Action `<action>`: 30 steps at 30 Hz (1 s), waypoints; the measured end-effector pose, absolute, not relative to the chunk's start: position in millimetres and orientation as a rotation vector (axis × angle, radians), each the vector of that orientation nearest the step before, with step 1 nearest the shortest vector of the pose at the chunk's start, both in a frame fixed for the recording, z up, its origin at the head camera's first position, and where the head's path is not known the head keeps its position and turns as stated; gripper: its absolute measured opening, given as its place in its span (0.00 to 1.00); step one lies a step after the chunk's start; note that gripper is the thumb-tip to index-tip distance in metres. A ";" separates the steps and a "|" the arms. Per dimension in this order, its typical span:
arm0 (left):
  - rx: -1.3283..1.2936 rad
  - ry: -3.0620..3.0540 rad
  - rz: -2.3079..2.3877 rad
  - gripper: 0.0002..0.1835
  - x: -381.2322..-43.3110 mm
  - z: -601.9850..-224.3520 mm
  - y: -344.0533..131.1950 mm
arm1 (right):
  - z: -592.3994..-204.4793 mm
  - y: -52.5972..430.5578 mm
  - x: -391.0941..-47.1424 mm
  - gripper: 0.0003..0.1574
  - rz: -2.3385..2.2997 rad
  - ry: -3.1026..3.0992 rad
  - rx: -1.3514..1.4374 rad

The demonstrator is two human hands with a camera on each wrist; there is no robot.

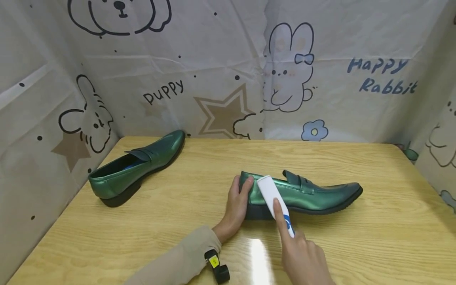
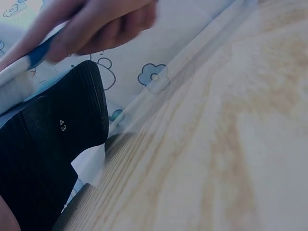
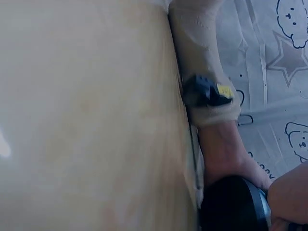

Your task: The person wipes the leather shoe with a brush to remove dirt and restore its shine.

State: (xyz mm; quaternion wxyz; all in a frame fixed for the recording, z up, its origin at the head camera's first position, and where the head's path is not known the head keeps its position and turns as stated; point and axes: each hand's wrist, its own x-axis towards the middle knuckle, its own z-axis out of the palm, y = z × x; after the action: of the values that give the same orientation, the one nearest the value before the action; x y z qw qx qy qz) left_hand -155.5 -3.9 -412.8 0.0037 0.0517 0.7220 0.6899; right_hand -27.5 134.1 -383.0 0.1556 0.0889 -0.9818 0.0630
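Note:
A green loafer (image 1: 320,198) with a dark sole points its toe to the right, close over the table. My left hand (image 1: 235,208) grips it at the heel, thumb on the near side. My right hand (image 1: 304,255) holds a white brush (image 1: 268,188) with a blue band on its handle, index finger stretched along its back. The brush head lies against the near side of the loafer, towards the heel. In the left wrist view the pale bristles (image 2: 17,91) face the shoe, and the sole (image 2: 53,130) shows the number 43.
A second green loafer (image 1: 142,166) stands at the back left of the wooden table (image 1: 160,237), toe pointing to the back right. Printed cloth (image 1: 221,51) hangs behind the table and along both sides. A black strap device (image 1: 217,267) sits on my left sleeve.

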 end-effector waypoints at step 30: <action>0.243 2.319 2.181 0.18 -158.8 -417.1 -5.5 | -375.3 150.2 -41.8 0.66 0.309 -2.521 0.691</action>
State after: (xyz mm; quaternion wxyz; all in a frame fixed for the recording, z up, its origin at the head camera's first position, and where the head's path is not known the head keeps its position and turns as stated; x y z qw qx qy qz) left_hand -158.8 -5.5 -417.1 -0.0258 0.0762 0.7262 0.6828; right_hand -41.8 150.2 -375.3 0.2522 0.2539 -0.9268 0.1137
